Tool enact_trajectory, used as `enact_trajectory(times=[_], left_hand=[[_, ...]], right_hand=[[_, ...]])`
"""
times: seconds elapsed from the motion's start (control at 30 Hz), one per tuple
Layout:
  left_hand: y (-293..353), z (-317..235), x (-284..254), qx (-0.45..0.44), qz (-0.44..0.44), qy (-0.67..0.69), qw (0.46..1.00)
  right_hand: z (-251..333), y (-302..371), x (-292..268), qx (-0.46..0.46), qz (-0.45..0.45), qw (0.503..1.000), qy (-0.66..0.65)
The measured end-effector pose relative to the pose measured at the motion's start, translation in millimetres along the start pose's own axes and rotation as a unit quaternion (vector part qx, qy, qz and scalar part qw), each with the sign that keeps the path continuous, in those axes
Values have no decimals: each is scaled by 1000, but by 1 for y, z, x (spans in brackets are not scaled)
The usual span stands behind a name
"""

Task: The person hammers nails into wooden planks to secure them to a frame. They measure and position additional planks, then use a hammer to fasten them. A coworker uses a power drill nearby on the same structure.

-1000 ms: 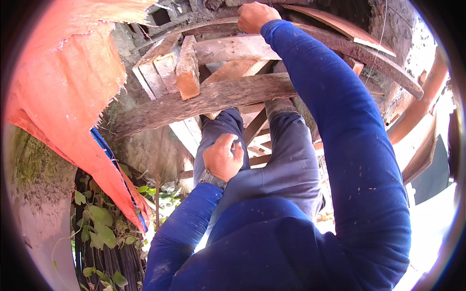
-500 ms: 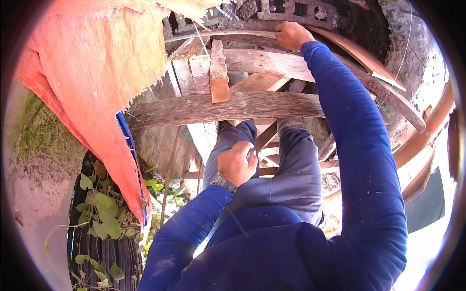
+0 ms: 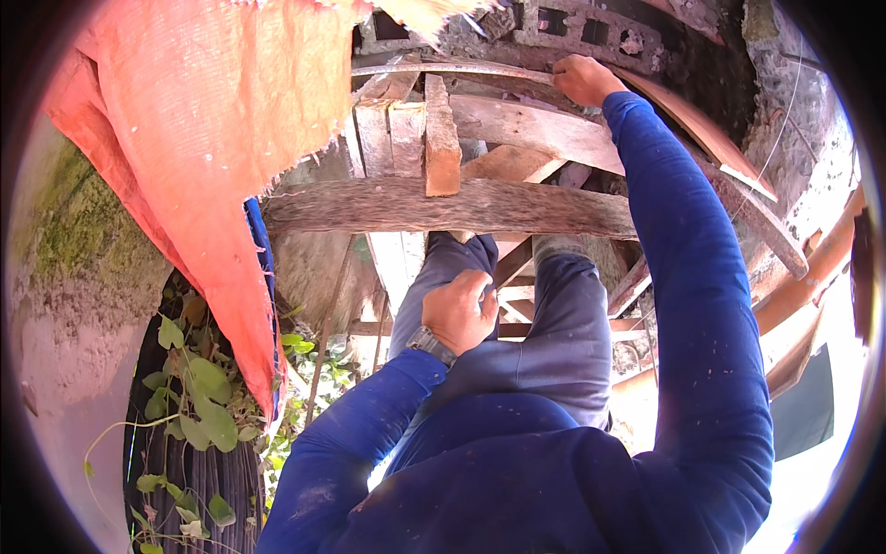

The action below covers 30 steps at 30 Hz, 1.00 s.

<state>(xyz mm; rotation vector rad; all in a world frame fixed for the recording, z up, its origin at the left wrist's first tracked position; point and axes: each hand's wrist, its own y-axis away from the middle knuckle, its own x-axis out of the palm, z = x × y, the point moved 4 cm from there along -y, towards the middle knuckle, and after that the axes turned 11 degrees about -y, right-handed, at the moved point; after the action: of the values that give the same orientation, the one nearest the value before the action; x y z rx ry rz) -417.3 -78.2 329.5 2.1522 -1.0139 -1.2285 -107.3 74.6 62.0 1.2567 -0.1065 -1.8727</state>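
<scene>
At the top, my right hand (image 3: 586,79) reaches far forward, fingers closed around the right end of a long, thin pale strip (image 3: 461,68). The strip lies across the far side of the timber frame; its exact kind is unclear. My left hand (image 3: 459,312) is closed in a loose fist above my left thigh, a watch (image 3: 430,344) on its wrist. Whatever those fingers may hold is hidden. Between the hands runs a rough wooden beam (image 3: 369,205), with a short upright piece of wood (image 3: 442,138) against it. A curved plank (image 3: 526,125) spans behind.
Torn orange sheeting (image 3: 212,138) hangs at the left, above leafy vines (image 3: 208,392) and a mossy wall (image 3: 74,231). Loose boards (image 3: 697,125) lean beside my right arm. Perforated blocks (image 3: 591,32) stand at the far side. Crossed timbers show below, around my legs.
The whole view has shifted slightly, so the beams and sheeting appear further right. Both hands keep nearly the same pose, the right one still at the strip's end.
</scene>
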Motion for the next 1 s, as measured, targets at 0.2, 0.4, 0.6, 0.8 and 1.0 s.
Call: enact_trajectory(times=[0.2, 0.4, 0.6, 0.8, 1.0], left_hand=[[-2, -1, -2, 9, -4, 0, 1000], [-1, 0, -2, 11, 0, 0, 1000], [-1, 0, 0, 9, 2, -7, 1000], [-1, -1, -1, 8, 4, -14, 1000], [0, 0, 0, 10, 3, -18, 1000]], right_hand=[[1, -3, -3, -4, 37, 999, -18], [-6, -3, 6, 31, 23, 995, -97], [-1, -3, 5, 27, 21, 997, -68], [1, -3, 4, 21, 28, 998, -43], [3, -2, 4, 7, 29, 999, -29]])
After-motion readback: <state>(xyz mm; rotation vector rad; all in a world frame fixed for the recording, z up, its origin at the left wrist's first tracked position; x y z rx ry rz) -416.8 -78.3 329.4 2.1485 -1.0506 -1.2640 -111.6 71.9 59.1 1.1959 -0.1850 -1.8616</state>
